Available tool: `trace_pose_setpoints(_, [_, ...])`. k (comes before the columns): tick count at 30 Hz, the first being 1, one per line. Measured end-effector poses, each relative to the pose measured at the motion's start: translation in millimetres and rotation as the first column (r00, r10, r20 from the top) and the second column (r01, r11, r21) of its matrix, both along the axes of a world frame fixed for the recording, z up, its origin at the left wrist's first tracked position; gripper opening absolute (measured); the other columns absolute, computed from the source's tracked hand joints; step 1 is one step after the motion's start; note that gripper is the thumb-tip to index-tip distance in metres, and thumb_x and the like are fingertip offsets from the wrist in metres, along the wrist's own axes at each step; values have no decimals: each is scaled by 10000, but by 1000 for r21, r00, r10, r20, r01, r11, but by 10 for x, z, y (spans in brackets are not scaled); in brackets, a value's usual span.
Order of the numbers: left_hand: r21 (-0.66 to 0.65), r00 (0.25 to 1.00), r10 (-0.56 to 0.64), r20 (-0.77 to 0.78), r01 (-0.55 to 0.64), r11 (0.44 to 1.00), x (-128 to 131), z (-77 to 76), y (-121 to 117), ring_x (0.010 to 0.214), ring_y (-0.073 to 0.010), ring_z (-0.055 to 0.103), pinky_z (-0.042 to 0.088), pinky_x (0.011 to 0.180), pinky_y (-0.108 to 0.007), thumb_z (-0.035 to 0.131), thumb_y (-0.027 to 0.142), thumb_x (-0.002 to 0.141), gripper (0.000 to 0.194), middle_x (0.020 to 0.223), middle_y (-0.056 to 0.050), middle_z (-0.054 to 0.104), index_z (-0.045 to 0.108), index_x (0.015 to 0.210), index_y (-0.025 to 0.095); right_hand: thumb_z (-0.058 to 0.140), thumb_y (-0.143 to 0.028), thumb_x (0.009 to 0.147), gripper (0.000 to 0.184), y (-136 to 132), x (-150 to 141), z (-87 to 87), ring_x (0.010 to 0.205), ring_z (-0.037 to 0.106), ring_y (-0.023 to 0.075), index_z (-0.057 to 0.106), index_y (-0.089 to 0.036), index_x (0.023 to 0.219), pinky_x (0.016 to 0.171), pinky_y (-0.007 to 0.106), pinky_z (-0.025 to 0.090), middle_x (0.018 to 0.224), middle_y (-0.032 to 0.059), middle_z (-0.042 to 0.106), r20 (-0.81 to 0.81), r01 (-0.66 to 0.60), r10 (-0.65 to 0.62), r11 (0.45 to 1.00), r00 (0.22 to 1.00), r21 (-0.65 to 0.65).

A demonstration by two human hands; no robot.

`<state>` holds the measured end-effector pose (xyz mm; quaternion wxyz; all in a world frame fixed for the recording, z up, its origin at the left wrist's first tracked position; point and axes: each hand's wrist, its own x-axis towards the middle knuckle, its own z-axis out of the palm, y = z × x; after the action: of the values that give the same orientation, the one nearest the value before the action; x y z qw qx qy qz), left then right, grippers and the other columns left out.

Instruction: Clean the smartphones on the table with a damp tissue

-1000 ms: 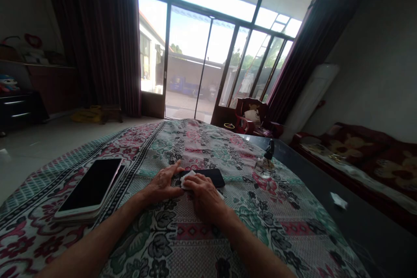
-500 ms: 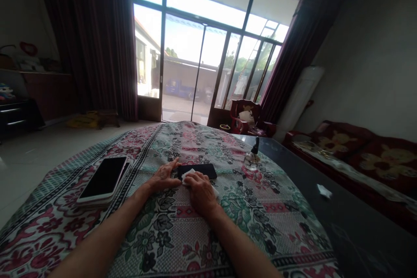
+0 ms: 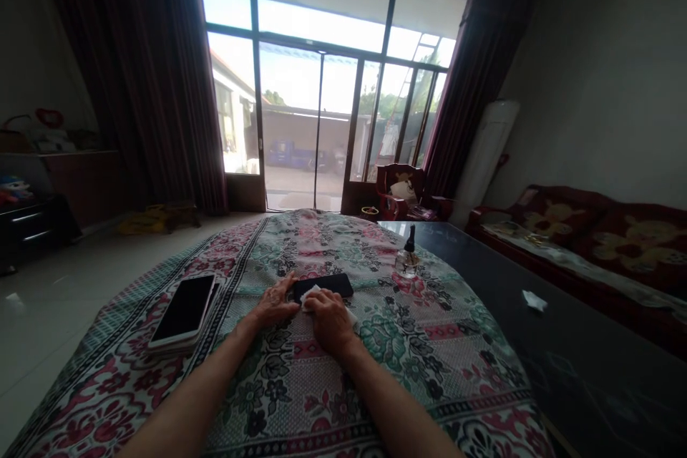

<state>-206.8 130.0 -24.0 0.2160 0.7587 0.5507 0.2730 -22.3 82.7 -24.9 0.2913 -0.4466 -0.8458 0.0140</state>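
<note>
A black smartphone [image 3: 322, 288] lies flat on the floral patterned cloth [image 3: 343, 401], with a white tissue [image 3: 312, 298] on its near edge. My right hand [image 3: 330, 322] presses down on the tissue, its fingers closed over it and hiding most of it. My left hand [image 3: 275, 303] rests on the cloth with fingers apart, its fingertips at the phone's left end. To the left, a larger phone with a dark screen and white frame [image 3: 185, 310] lies on a thin stack of similar devices.
A small glass bottle with a black cap [image 3: 406, 256] stands near the edge of the cloth. Beyond that edge is a dark glass tabletop [image 3: 569, 343] with a white paper scrap [image 3: 534, 300]. A red sofa [image 3: 617, 243] lines the right wall, and glass doors stand ahead.
The whole view has shifted and tilted upward, showing more of the room, and the objects on the cloth look smaller. My hands remain at the black phone and tissue.
</note>
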Motion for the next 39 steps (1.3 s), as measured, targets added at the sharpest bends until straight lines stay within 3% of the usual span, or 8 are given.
trace_pose_setpoints(14, [42,1000,-10,-30,12,999,-41,-153,-19,1409,-287,312,230,1147,-454,521,270,717,786,1482,-100,438,296,1468,201,484,-180,917,248,-11,1,27,1165,452,206,579,-245,1138,962,333,331,1198,23,609,61,-18,21,999,998,-42])
trace_pose_setpoints(22, [76,998,-3,-59,8,997,-61,-233,2,1411,-296,306,237,1147,-466,501,290,728,761,1489,-106,426,311,1455,169,473,-173,910,236,30,18,27,1148,474,213,596,-244,1098,945,341,334,1211,29,617,13,-49,50,993,999,-104])
trace_pose_setpoints(28, [78,999,-7,-54,12,997,-75,-258,21,1405,-306,318,238,1148,-476,529,315,737,757,1490,-113,423,319,1451,178,442,-185,907,378,66,43,85,1319,373,214,528,-263,1266,1036,383,266,1420,20,493,50,-16,27,979,998,-201])
trace_pose_setpoints(32, [74,999,-16,-36,18,997,-74,-260,28,1404,-305,318,240,1145,-478,542,311,731,791,1477,-115,442,283,1468,180,439,-208,899,417,155,116,113,1344,356,235,518,-262,1305,1071,425,223,1443,29,474,78,67,-51,973,996,-222])
trace_pose_setpoints(39, [57,1000,-10,-23,11,998,-59,-190,3,1391,-320,338,254,1135,-489,550,295,727,786,1472,-104,451,300,1467,202,404,-131,870,461,410,467,79,1326,382,229,553,-207,1300,1055,376,273,1416,61,503,87,307,-297,936,951,-170])
